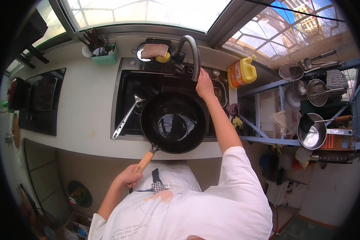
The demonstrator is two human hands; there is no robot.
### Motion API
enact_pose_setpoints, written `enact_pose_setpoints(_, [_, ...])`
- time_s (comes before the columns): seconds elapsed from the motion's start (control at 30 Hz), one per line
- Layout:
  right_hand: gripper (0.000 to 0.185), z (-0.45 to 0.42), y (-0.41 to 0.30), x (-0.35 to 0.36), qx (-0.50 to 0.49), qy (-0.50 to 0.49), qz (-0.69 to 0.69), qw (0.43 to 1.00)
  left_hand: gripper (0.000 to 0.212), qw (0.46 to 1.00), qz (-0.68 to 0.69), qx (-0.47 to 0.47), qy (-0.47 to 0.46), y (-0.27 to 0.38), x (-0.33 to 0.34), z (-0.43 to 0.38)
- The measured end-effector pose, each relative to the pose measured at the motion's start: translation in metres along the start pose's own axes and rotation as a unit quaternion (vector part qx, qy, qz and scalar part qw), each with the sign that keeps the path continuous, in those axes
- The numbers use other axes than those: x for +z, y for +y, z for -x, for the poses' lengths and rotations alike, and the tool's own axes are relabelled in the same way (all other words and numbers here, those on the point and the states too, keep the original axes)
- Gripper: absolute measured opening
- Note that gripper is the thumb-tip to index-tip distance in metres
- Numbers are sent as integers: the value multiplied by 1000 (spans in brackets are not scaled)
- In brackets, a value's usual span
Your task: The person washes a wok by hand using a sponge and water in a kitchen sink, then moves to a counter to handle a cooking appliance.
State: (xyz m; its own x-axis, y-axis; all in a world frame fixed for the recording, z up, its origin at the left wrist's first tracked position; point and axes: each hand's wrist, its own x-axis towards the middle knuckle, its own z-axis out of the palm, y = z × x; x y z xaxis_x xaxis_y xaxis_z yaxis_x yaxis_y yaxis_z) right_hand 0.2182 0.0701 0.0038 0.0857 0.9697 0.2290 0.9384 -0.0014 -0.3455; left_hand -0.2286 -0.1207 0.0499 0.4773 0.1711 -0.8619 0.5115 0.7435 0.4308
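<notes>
My left hand (131, 175) is closed around the wooden handle of a black wok (174, 123), which lies over the near part of a dark sink (171, 81). Light reflects off the wok's inner bottom; whether it holds water I cannot tell. My right hand (205, 84) is at the spout end of the curved metal faucet (195, 51), its fingers partly hidden behind the spout, so its grip cannot be told. Left of the wok, a metal spatula (127, 117) leans across the sink with its handle on the near rim.
Behind the sink are a pink sponge cloth (154, 50) and a yellow sponge (163, 57). A yellow detergent jug (242, 72) stands right of it. A green utensil basket (105, 56) and a black cooktop (43, 102) are on the left. Pans and strainers hang from a blue rack (264, 139).
</notes>
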Motion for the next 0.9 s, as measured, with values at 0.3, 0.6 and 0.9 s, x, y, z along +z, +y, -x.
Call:
enact_pose_setpoints(0.3, [30, -43, 1, 10, -1, -104, 107, 989, 19, 1000, -6, -6, 5, -1, 4, 3])
enact_pose_setpoints(0.6, [45, -73, 2, 18, -140, 10, 129, 982, 19, 999, -9, -34, 8, 9, 7, 7])
enact_pose_setpoints(0.9, [58, -48, 6, 2, -71, 1, 98, 993, 22, 999, -4, -39, -3, 10, 6, 4])
